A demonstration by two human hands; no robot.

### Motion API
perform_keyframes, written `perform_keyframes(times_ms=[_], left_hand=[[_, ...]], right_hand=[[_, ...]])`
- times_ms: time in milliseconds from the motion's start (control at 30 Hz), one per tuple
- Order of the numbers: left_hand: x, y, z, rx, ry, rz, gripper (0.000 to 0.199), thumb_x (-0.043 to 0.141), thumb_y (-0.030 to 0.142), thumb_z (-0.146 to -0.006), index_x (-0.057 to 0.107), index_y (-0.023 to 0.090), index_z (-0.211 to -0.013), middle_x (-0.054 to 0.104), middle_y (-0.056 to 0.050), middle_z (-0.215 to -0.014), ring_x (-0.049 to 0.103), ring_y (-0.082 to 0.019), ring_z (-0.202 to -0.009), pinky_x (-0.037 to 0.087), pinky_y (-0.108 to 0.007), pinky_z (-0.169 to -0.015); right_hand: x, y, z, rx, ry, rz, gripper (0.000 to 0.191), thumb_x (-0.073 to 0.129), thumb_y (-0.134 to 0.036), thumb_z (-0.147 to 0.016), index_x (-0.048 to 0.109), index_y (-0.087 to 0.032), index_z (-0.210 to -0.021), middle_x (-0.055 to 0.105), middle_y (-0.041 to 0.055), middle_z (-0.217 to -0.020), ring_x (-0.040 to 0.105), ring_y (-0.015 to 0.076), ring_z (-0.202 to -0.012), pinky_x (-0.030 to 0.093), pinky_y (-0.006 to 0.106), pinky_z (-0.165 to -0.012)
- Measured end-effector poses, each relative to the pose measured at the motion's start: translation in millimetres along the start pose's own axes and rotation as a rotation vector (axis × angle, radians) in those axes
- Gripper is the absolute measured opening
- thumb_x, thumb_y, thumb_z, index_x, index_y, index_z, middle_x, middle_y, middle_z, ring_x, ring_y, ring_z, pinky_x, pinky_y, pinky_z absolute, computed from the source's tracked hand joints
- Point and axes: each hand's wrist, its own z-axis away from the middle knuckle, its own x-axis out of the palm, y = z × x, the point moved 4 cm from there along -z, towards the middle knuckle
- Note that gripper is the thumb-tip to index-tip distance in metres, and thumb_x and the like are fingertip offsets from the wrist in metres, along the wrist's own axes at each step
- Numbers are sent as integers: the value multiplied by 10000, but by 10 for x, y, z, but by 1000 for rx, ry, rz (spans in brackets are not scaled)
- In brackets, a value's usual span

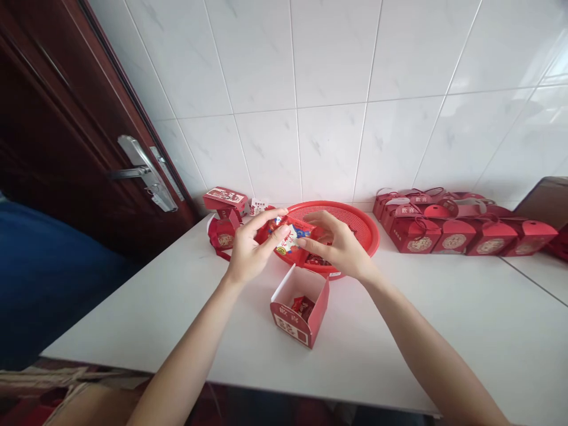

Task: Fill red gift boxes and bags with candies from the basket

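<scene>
Two hands [249,248] [341,245], one basket [371,234], one foreground box [318,313], one door [48,124]

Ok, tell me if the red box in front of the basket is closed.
No, the red box in front of the red basket stands open at the top, showing small red packets inside.

Cool, soft light brightens a white-tiled wall [332,148], with strong glare at upper right, while a dark door [53,118] sinks into shade at left. Highlights streak its metal handle [145,170]. Shadows lie faint on the white table [364,343]. Wide-angle distortion slants outer tile lines; fine print on a packet [290,238] blurs.
</scene>
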Motion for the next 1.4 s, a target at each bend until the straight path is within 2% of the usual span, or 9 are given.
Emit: perform_keyframes(times_ms=[167,333,467,633,733,833,1067,1200,1400], left_hand=[[106,43,56,-58,-29,79,484,733,508,-816,695,207,-1194,702,-100,-1279,651,-286,-1192,532,-381,-1022],[-5,48,149,-182,-124,141,596,627,522,-888,512,269,-1415,665,-105,-1306,658,-264,-1158,559,-384,-956],[-139,82,370,-176,-320,-48,270,643,473,-891,744,235,-971,694,-89,-1173,605,-281,-1215,518,-382,-1012],[-68,59,694,-289,-624,-170,364,569,451,-945,738,228,-713,726,-49,-1024,685,-247,-998,558,-333,-889],[-18,33,729,-395,-613,-110,273,580,403,-932,760,212,-856,754,-41,-929,709,-248,-898,576,-331,-794],[-21,2,692,-446,-584,-66,300,655,317,-852,751,208,-1114,760,-76,-1127,697,-290,-1058,568,-379,-900],[-109,-108,727,-514,-579,-76,634,696,217,-687,670,232,-1320,608,-87,-1433,542,-342,-1345,454,-480,-1107],[-66,-71,741,-439,-613,-60,599,671,179,-707,675,255,-1301,691,-64,-1320,611,-312,-1257,490,-442,-1074],[-54,8,731,-373,-668,-63,571,627,114,-728,680,250,-1280,742,-44,-1190,690,-259,-1064,548,-383,-977]], right_hand=[[-4,-120,22,38,-265,-160,262,716,-395,-849,675,-185,-1000,702,28,-895,667,173,-776,521,286,-650],[-206,-150,10,57,-212,-168,254,749,-358,-808,680,-182,-979,705,41,-941,666,182,-805,538,296,-676],[-362,-145,2,61,-104,-211,311,802,-352,-747,617,-195,-941,681,18,-892,640,159,-743,521,280,-636],[-196,-206,24,17,-265,-242,269,796,-355,-759,615,-187,-866,654,16,-860,622,160,-762,513,290,-674],[-8,-230,76,-10,-455,-137,158,702,-332,-844,641,-188,-859,664,24,-865,625,178,-814,507,306,-723],[76,-218,130,-49,-536,91,62,626,-237,-878,662,-195,-905,669,20,-858,601,165,-778,462,285,-693],[74,-256,243,-1,-461,551,263,638,-181,-832,611,-223,-1091,652,14,-793,554,162,-665,330,261,-605],[253,-350,344,45,-503,694,182,640,-227,-847,568,-212,-1014,593,-10,-675,507,149,-567,243,265,-558],[487,-389,471,-43,-604,753,159,569,-188,-879,540,-192,-1034,686,60,-850,613,186,-654,220,276,-529]])
